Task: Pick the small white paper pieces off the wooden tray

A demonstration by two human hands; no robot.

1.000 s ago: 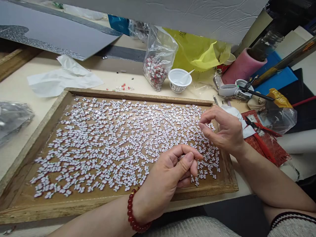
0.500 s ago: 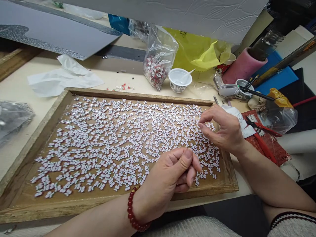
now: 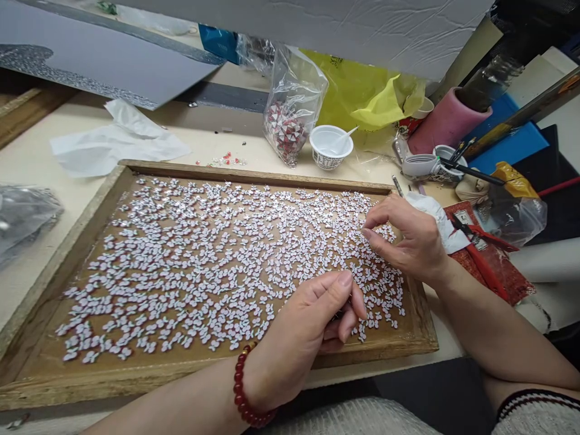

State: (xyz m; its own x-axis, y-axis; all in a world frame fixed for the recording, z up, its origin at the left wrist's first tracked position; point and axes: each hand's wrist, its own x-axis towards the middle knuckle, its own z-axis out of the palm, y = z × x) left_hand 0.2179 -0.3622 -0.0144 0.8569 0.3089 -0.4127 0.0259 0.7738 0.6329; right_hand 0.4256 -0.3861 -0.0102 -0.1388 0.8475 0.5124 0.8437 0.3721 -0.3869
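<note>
Spread over the brown floor of a wooden-framed tray (image 3: 226,174) lie a great many small white two-lobed pieces (image 3: 190,272) with reddish edges and greenish bits. My left hand (image 3: 308,320), with a red bead bracelet (image 3: 242,389) at its wrist, hovers over the near right part of the tray. Its fingers are curled and its thumb presses on the index finger; a little dark stuff shows in the curl, too small to name. Above the tray's right end, my right hand (image 3: 410,238) pinches thumb and index finger together. Whatever is between those tips is too small to make out.
Behind the tray stand a clear bag (image 3: 292,115) of red and silvery pieces and a white cup (image 3: 330,148) holding a small spoon. Scattered beads (image 3: 229,159) and white tissue (image 3: 122,142) lie nearby. To the right are red-handled scissors (image 3: 483,241) and a pink roll (image 3: 446,121).
My left hand's fingers have loosened and shifted slightly, baring dark stuff in their curl. My right hand has moved a touch to the left, still pinching. The tray stays put.
</note>
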